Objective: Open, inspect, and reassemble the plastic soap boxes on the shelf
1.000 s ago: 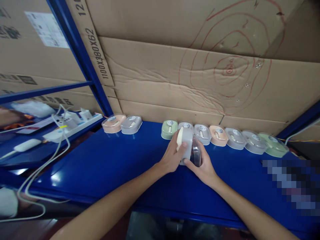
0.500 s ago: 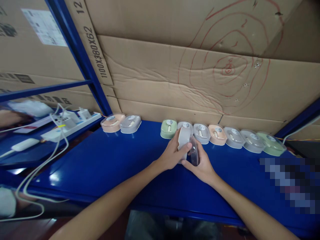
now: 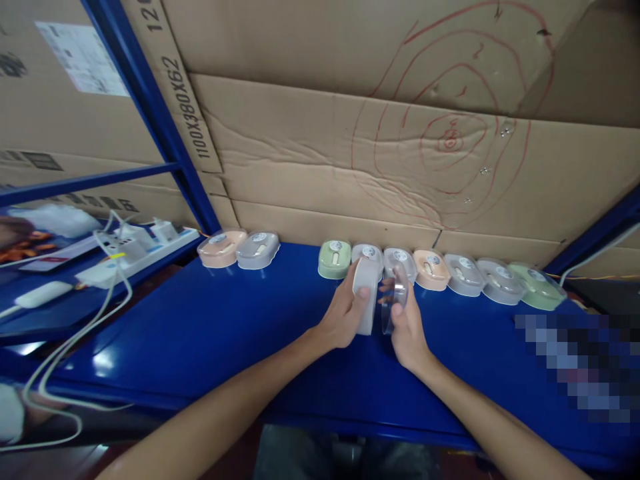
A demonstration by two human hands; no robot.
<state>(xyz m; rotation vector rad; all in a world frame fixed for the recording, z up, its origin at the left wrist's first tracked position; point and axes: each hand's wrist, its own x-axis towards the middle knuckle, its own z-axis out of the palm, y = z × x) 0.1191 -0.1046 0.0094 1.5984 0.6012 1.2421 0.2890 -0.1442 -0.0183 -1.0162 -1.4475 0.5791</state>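
Above the blue tabletop (image 3: 200, 347), my left hand (image 3: 341, 313) is closed round a grey plastic box base (image 3: 367, 300), tilted up on its side. My right hand (image 3: 411, 330) grips a clear plastic lid (image 3: 395, 303), held upright beside the base with a narrow gap between them. The inside of the base is turned away from view. Just behind my hands, a green box (image 3: 335, 259), a grey box (image 3: 367, 254) and a peach box (image 3: 431, 270) stand in a row, each under a clear lid with a round sticker.
More lidded boxes run right to a green one (image 3: 537, 287); a peach box (image 3: 221, 249) and a grey box (image 3: 257, 251) stand at left. Cardboard (image 3: 300, 147) walls the back. A power strip (image 3: 135, 257) with white cables lies left, near another person's hand (image 3: 13, 233).
My right hand has drawn the clear lid rightward, off the grey base, so a gap now shows between them. My left hand still holds the base.
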